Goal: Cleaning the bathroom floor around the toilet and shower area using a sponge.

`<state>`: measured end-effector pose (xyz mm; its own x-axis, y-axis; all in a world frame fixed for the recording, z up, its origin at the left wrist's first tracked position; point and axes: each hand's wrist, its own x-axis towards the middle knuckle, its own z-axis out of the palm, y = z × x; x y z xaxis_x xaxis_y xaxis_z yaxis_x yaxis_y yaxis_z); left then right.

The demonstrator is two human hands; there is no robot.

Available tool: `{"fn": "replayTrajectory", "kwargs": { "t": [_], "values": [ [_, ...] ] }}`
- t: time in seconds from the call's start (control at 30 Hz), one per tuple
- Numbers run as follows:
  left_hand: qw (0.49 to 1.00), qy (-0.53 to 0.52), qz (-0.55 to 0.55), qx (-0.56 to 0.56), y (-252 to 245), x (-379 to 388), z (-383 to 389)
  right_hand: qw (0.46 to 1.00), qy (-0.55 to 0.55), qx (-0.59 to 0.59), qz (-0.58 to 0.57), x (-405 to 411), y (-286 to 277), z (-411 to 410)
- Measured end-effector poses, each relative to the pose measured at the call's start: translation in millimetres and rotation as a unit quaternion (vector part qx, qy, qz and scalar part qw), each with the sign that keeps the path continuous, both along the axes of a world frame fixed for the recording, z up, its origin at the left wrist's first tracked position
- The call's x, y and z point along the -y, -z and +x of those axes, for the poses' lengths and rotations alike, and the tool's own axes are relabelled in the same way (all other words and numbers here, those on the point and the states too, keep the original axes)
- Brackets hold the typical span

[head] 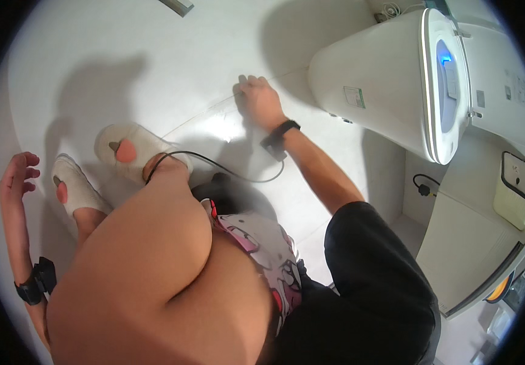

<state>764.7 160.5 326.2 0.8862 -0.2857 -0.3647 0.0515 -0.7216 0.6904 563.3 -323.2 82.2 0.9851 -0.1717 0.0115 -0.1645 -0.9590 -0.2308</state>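
Observation:
My right hand [262,101] reaches down to the pale tiled floor [189,59], its fingers curled under by a tile joint. The back of the hand hides whether anything is between the fingers. A black wrist strap [283,132] with a small device circles that wrist, and a black cable [226,172] runs from it towards my leg. At the far left, my left hand [18,175] hangs with loosely bent, parted fingers and nothing visible in them. It also wears a black strapped device [36,280]. Light slippers [137,150] with pink patches cover my feet.
To the upper right stands a white toilet [367,68] with its lid [495,77] raised and a blue light in the bowl. Beside it is a white cabinet [467,219] carrying a pale green-white box [513,196]. A metal piece [178,6] shows at the top edge.

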Motion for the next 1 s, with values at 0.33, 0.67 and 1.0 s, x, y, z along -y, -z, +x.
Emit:
{"fn": "replayTrajectory", "kwargs": {
  "t": [0.33,0.67,1.0],
  "values": [
    [1.000,-0.010,0.005,0.000,3,-13,-4,0.997,-0.066,0.019,0.032,-2,-5,2],
    [1.000,-0.018,0.022,-0.002,2,-22,-9,0.998,-0.059,-0.023,-0.001,4,-1,-1],
    [0.999,-0.027,0.011,0.014,-8,-12,-22,0.995,-0.090,0.007,0.038,-24,5,2]
  ]
}}
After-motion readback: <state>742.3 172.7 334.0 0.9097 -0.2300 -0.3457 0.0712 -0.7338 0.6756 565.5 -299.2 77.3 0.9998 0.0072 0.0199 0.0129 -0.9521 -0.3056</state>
